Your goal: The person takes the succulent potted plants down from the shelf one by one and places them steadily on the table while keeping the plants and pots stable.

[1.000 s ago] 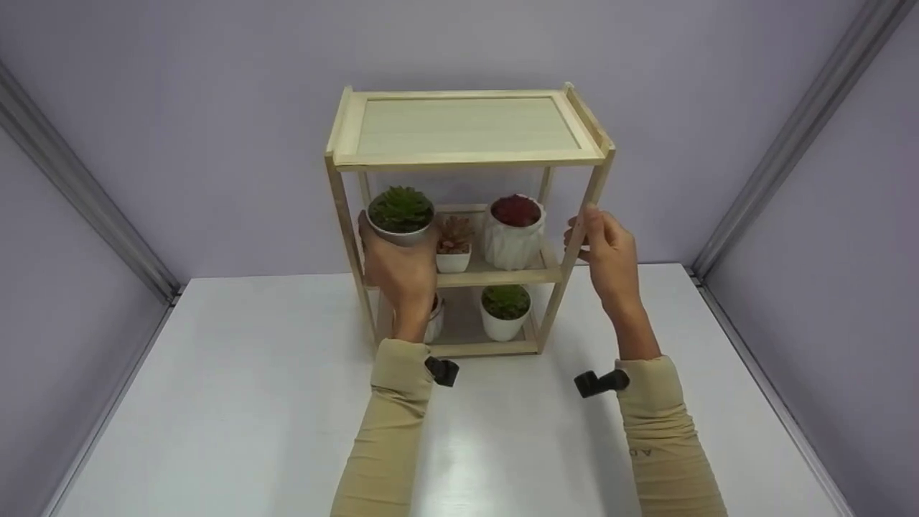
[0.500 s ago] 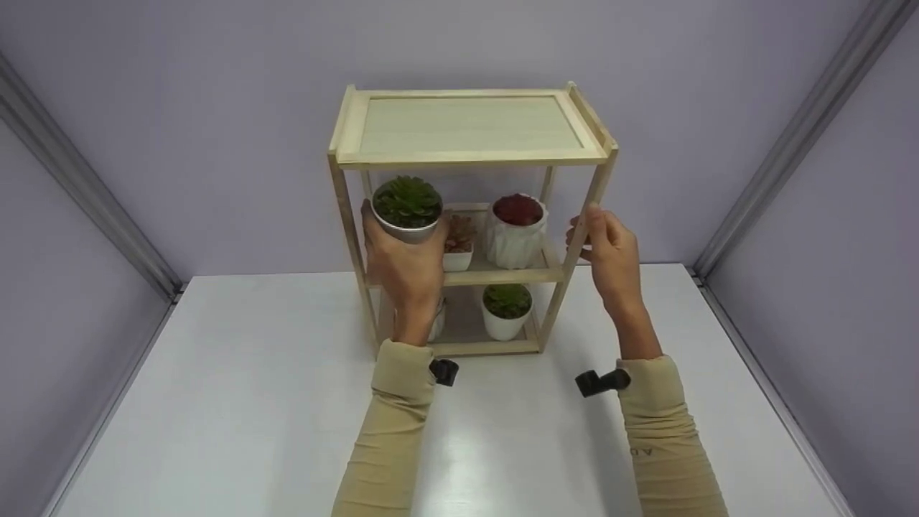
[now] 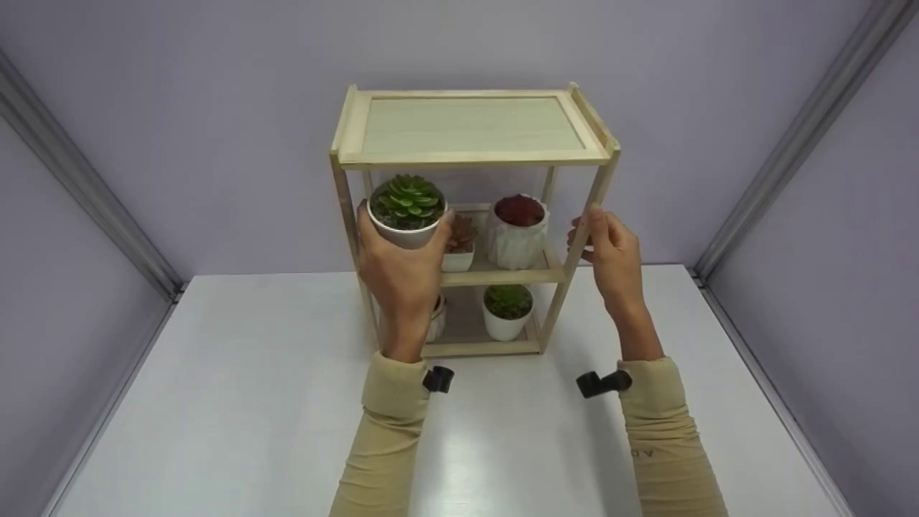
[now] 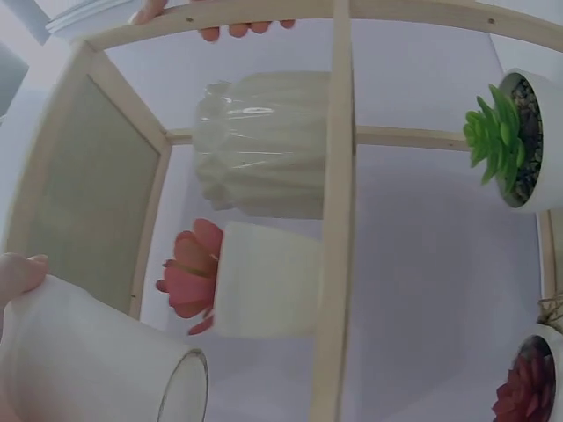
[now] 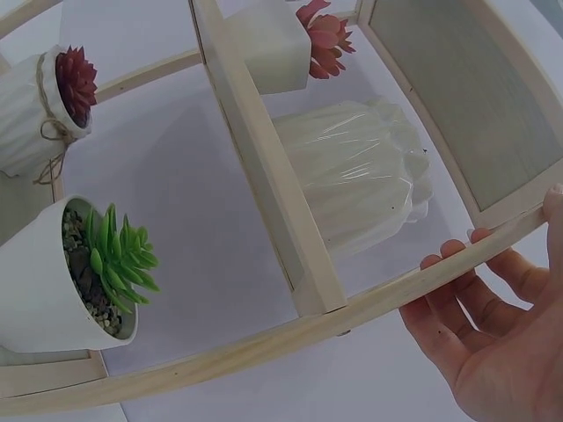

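My left hand (image 3: 403, 276) grips a white pot with a green succulent (image 3: 407, 205), held upright at the front left of the wooden shelf rack (image 3: 492, 276). In the left wrist view this white pot (image 4: 97, 360) is clear of the middle shelf. With its fingers round the rack's front right post (image 3: 590, 208), my right hand (image 3: 614, 255) holds on. On the middle shelf stand a small white pot with a pinkish succulent (image 3: 458, 260) and a larger ridged white pot (image 3: 517, 244) with a dark red plant.
On the bottom shelf are a white pot with a green succulent (image 3: 505, 327) and, partly hidden behind my left wrist, a string-tied pot with a red succulent (image 5: 40, 114). The rack stands on a white table (image 3: 273, 402) against a pale wall.
My left hand has brought the potted green succulent slightly up and towards me, out past the rack's front left. The right hand stays on the post.
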